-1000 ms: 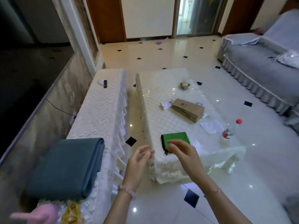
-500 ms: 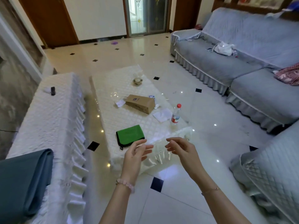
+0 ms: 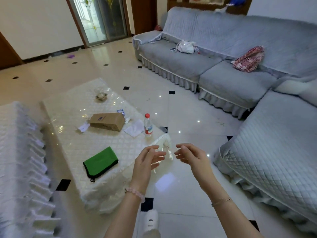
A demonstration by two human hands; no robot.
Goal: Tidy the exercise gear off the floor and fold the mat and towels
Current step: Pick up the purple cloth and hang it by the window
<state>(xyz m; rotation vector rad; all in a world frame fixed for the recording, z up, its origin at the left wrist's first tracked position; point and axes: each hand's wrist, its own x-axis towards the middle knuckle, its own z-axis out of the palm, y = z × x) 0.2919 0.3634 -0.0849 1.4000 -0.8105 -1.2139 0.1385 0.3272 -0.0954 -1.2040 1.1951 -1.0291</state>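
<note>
A folded green towel with a black edge lies on the near part of the low white-covered table. My left hand and my right hand hover side by side in front of me, above the table's near right corner and the floor. Both have loosely curled fingers and hold nothing. The teal folded mat is out of view.
On the table stand a brown paper bag, a water bottle, a paper sheet and a small dish. A grey sofa with a white bag and a red checked bag fills the right. A white-covered bench runs along the left.
The view has swung right: the teal folded mat on the left bench has left the frame and the sofa has come in. Both hands stay raised and empty, slightly farther apart.
</note>
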